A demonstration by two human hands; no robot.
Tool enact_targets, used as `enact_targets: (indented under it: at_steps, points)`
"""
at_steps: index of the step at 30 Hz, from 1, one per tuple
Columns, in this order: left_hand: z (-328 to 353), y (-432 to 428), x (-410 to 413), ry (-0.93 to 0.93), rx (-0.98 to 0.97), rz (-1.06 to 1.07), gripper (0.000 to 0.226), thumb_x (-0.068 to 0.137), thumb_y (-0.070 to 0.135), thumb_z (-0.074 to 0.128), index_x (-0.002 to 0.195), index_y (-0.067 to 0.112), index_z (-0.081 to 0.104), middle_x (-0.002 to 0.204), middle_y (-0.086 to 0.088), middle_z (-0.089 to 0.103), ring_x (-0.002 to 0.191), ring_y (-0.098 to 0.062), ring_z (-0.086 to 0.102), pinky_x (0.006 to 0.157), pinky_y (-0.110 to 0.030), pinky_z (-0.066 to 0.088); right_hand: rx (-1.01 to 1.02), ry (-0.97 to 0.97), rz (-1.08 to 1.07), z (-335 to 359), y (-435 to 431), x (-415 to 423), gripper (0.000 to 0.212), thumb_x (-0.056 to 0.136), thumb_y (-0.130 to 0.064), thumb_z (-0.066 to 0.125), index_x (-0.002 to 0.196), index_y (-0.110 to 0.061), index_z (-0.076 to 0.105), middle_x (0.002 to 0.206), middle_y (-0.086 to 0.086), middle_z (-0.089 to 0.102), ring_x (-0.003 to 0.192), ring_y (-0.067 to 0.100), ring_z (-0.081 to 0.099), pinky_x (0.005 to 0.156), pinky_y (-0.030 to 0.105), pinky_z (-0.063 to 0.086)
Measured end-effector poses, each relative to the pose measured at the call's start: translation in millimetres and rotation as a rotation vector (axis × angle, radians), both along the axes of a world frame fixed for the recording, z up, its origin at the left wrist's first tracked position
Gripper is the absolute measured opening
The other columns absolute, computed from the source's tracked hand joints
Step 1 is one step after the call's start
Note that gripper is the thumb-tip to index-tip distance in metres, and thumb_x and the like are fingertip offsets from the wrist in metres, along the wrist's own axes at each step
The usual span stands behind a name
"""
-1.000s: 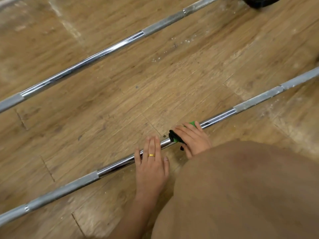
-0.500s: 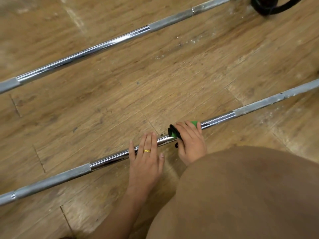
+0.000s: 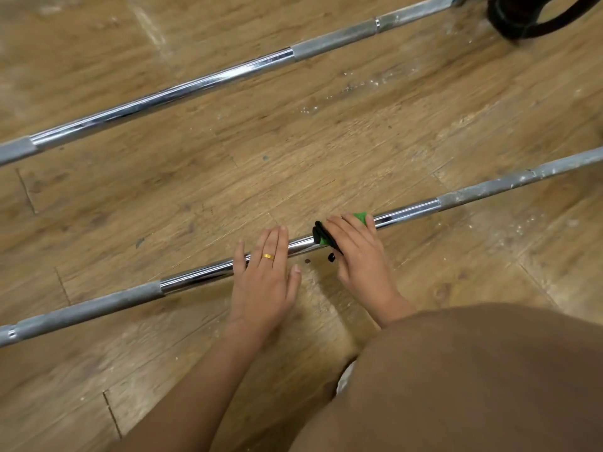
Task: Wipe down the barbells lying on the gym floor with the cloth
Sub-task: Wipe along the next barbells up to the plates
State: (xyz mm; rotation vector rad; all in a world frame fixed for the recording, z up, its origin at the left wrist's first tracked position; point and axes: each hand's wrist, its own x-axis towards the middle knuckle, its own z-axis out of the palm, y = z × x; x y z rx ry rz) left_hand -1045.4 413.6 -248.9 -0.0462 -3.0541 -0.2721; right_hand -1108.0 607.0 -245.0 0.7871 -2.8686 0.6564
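Two steel barbells lie on the wooden floor. The near barbell [image 3: 408, 212] runs from lower left to right, and the far barbell [image 3: 195, 84] lies parallel above it. My left hand [image 3: 264, 282], wearing a gold ring, rests flat with straight fingers across the near bar's chrome middle. Just to its right, my right hand [image 3: 359, 252] holds a green and black cloth [image 3: 360, 216] on the same bar. Its fingers lie over the cloth, and the thumb is hidden.
A black curved object [image 3: 535, 21] sits at the top right by the far bar's end. Brown clothing over my leg [image 3: 473, 380] fills the lower right. White dust specks are scattered over the floor planks [image 3: 326, 151] between the bars.
The view has shifted so both bars sit lower in frame. Both hands keep the same places on the near bar, with the cloth still under the right hand.
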Motion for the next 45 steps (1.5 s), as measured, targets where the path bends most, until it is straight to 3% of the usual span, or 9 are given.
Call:
enact_targets:
  at_steps: [4, 10, 14, 19, 22, 27, 32, 38, 45]
  points:
    - [3, -9, -15, 0.019, 0.003, -0.008, 0.064, 0.097, 0.039, 0.045, 0.153, 0.007, 0.037, 0.150, -0.007, 0.049, 0.142, -0.022, 0.039, 0.114, -0.050, 0.030, -0.016, 0.005, -0.049, -1, 0, -18, 0.060, 0.082, 0.000, 0.060, 0.141, -0.011, 0.054, 0.139, 0.003, 0.058, 0.137, 0.024, 0.045, 0.125, 0.038, 0.005]
    - [10, -15, -34, -0.045, 0.020, 0.007, 0.070, 0.091, 0.043, 0.045, 0.150, 0.007, 0.041, 0.146, -0.008, 0.053, 0.137, -0.023, 0.047, 0.107, -0.042, 0.034, -0.024, 0.045, 0.033, -2, -15, -27, 0.059, 0.081, -0.012, 0.040, 0.138, -0.009, 0.056, 0.136, 0.005, 0.060, 0.133, 0.027, 0.048, 0.123, 0.042, 0.012]
    - [15, -18, -41, -0.088, 0.016, 0.012, 0.074, 0.087, 0.045, 0.042, 0.151, 0.008, 0.041, 0.146, -0.008, 0.053, 0.136, -0.023, 0.046, 0.107, -0.039, 0.028, -0.081, 0.018, -0.135, -3, -17, -35, 0.052, 0.085, 0.000, 0.055, 0.137, -0.008, 0.057, 0.136, 0.006, 0.060, 0.135, 0.027, 0.047, 0.124, 0.046, 0.012]
    - [12, -22, -46, -0.095, 0.051, -0.002, 0.077, 0.086, 0.047, 0.042, 0.153, 0.011, 0.038, 0.150, -0.007, 0.050, 0.143, -0.022, 0.040, 0.116, -0.042, 0.021, -0.012, 0.021, 0.043, -4, -25, -37, 0.061, 0.081, -0.013, 0.037, 0.140, -0.010, 0.054, 0.138, 0.005, 0.059, 0.135, 0.026, 0.046, 0.123, 0.040, 0.009]
    - [11, -24, -49, -0.086, 0.066, -0.024, 0.077, 0.085, 0.046, 0.042, 0.153, 0.010, 0.038, 0.150, -0.008, 0.050, 0.145, -0.022, 0.037, 0.119, -0.041, 0.013, -0.041, 0.019, -0.034, -2, -21, -44, 0.062, 0.081, -0.012, 0.035, 0.139, -0.010, 0.055, 0.138, 0.005, 0.059, 0.136, 0.025, 0.045, 0.124, 0.039, 0.009]
    - [11, -29, -58, -0.089, 0.076, -0.038, 0.077, 0.086, 0.043, 0.041, 0.155, 0.009, 0.033, 0.154, -0.007, 0.046, 0.150, -0.021, 0.029, 0.122, -0.039, 0.002, -0.108, 0.001, -0.077, -7, -39, -40, 0.058, 0.082, 0.002, 0.053, 0.139, -0.008, 0.055, 0.139, 0.005, 0.058, 0.140, 0.026, 0.041, 0.125, 0.037, -0.001]
    - [12, -34, -70, -0.090, 0.046, -0.042, 0.077, 0.087, 0.038, 0.045, 0.156, 0.009, 0.029, 0.156, -0.007, 0.042, 0.150, -0.021, 0.027, 0.123, -0.041, 0.006, -0.027, 0.006, -0.006, 0, -28, -62, 0.062, 0.082, -0.012, 0.030, 0.138, -0.006, 0.055, 0.136, 0.007, 0.060, 0.136, 0.028, 0.045, 0.124, 0.035, 0.002]
    - [13, -42, -89, -0.115, 0.035, -0.046, 0.085, 0.090, 0.036, 0.053, 0.160, 0.010, 0.013, 0.164, -0.005, 0.026, 0.154, -0.019, 0.011, 0.123, -0.041, -0.004, -0.063, 0.013, -0.052, -6, -42, -67, 0.056, 0.085, -0.007, 0.038, 0.139, -0.005, 0.055, 0.138, 0.009, 0.058, 0.136, 0.031, 0.044, 0.123, 0.040, 0.003]
    - [17, -54, -97, -0.122, 0.008, -0.096, 0.082, 0.090, 0.028, 0.053, 0.159, 0.005, 0.015, 0.164, -0.009, 0.025, 0.155, -0.023, 0.008, 0.121, -0.039, -0.011, 0.000, 0.036, -0.028, -2, -41, -94, 0.053, 0.086, 0.004, 0.057, 0.138, -0.007, 0.055, 0.134, 0.008, 0.060, 0.135, 0.030, 0.046, 0.124, 0.045, 0.010]
